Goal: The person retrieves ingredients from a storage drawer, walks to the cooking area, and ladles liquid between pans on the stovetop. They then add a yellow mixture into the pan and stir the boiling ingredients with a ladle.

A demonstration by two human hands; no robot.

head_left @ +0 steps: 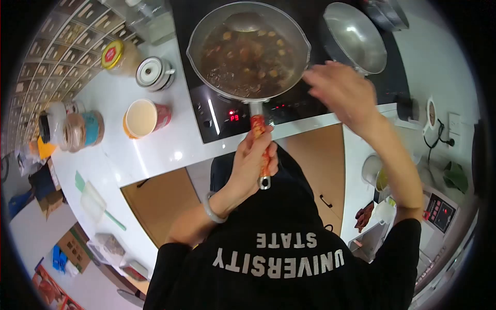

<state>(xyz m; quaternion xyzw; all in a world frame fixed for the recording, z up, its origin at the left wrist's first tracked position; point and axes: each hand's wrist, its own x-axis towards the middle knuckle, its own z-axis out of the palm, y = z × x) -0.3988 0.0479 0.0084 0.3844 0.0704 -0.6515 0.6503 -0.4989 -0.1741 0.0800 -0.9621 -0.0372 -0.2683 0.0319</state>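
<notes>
A deep metal pan [195,72] stands on the black cooktop [213,133]. Dark brown liquid with several small yellowish and reddish pieces [248,57] fills much of it, and the surface looks bubbly. My left hand [253,160] is wrapped round the pan's red patterned handle [258,126], which points toward my body. Beside the pan's right rim is my right hand [343,90], somewhat blurred, its fingers stretched out toward the pan. I see nothing in it, and whether the fingertips touch the rim I cannot tell. A red "P9" glows on the cooktop panel.
Right of the pan sits another metal pan [356,39], with a pot [387,13] behind it. On the left counter are a paper cup [141,119], a lidded pot [151,72], a yellow-lidded jar [121,57] and a jar of brown contents [82,130].
</notes>
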